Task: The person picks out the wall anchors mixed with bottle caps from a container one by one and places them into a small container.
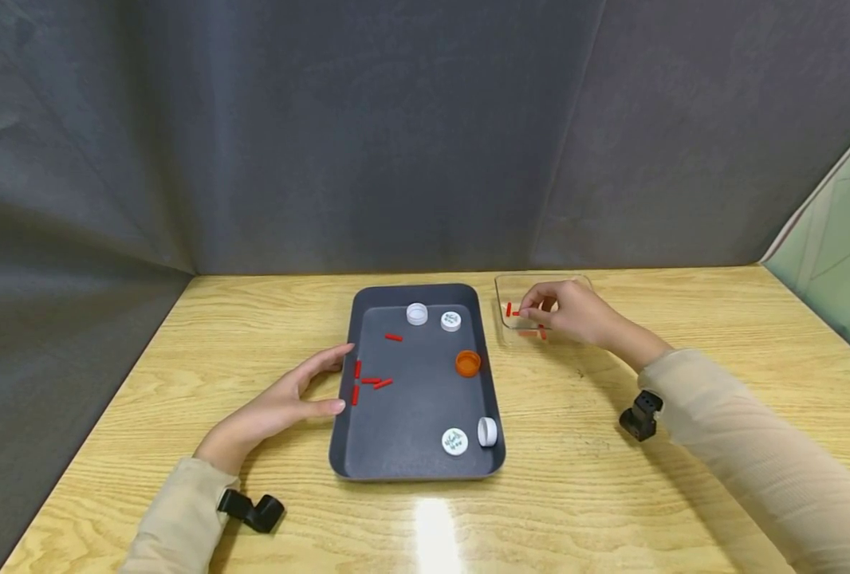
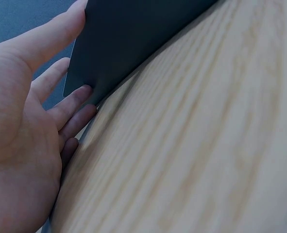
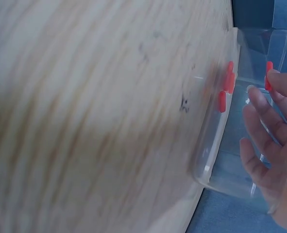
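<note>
The dark grey tray (image 1: 425, 470) holds several small red sticks (image 1: 371, 380), most of them by its left wall. My left hand (image 1: 281, 410) is spread at the tray's left rim, thumb and fingertips against it. In the left wrist view, the fingers (image 2: 75, 104) meet the tray's outer wall (image 2: 119, 48). Over the clear plastic box (image 1: 540, 277) to the tray's right, my right hand (image 1: 568, 311) pinches a red stick (image 3: 269, 75) between thumb and fingertip. More red sticks (image 3: 223, 101) lie low in the box, seen through its wall.
Along the tray's right side are an orange cap (image 1: 468, 363), a white cap on edge (image 1: 487, 432) and a white printed cap (image 1: 455, 442). Two more white caps (image 1: 417, 314) sit at its far end. A grey curtain wall (image 1: 382, 143) rises behind the wooden table (image 1: 576, 494).
</note>
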Action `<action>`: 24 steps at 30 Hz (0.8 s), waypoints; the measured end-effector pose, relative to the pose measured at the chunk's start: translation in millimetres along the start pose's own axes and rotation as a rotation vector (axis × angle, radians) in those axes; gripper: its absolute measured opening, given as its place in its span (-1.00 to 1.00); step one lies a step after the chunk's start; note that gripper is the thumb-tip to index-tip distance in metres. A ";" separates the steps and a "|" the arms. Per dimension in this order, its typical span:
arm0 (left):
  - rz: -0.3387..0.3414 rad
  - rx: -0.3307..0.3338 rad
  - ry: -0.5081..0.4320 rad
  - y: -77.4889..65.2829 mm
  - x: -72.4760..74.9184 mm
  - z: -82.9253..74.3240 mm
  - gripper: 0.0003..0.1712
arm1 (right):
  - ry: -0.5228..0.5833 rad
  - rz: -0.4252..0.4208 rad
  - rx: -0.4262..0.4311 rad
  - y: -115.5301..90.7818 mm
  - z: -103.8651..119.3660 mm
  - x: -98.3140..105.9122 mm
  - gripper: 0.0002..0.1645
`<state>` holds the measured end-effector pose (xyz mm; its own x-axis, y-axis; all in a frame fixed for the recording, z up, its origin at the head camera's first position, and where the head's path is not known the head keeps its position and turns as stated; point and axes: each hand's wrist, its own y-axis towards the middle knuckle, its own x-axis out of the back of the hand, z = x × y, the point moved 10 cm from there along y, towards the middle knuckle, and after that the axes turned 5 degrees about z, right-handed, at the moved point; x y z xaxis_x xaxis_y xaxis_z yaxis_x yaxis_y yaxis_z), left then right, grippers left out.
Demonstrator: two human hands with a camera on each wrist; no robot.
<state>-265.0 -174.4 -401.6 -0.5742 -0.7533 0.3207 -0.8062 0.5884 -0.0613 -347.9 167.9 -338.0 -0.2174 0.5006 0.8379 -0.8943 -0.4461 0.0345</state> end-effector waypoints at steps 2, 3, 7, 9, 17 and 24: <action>0.001 0.000 -0.005 -0.1 0.0 0.0 -0.10 | 0.001 0.003 -0.008 0.4 -0.8 -0.6 -0.91; 0.003 0.001 -0.007 -0.2 -0.1 0.0 -0.10 | 0.003 0.005 -0.011 0.4 -1.0 -0.8 -0.91; 0.004 0.012 -0.019 -0.6 -0.1 0.8 -0.08 | 0.005 0.005 -0.009 0.4 -0.3 -0.6 -0.90; 0.004 0.017 -0.021 -0.7 -0.1 1.0 -0.08 | 0.009 0.005 -0.004 0.1 0.7 -0.4 -0.89; 0.006 -0.004 -0.022 0.1 -1.0 0.2 -0.09 | 0.015 -0.041 0.031 -0.9 5.0 6.8 -0.87; 0.002 -0.004 -0.010 0.3 -0.4 -1.0 -0.10 | 0.027 -0.083 0.081 -1.4 19.7 10.0 -0.90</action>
<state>-264.8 -173.7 -400.9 -0.5770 -0.7553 0.3108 -0.8047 0.5909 -0.0576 -341.1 158.9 -319.0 -0.1557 0.5577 0.8153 -0.8756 -0.4600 0.1475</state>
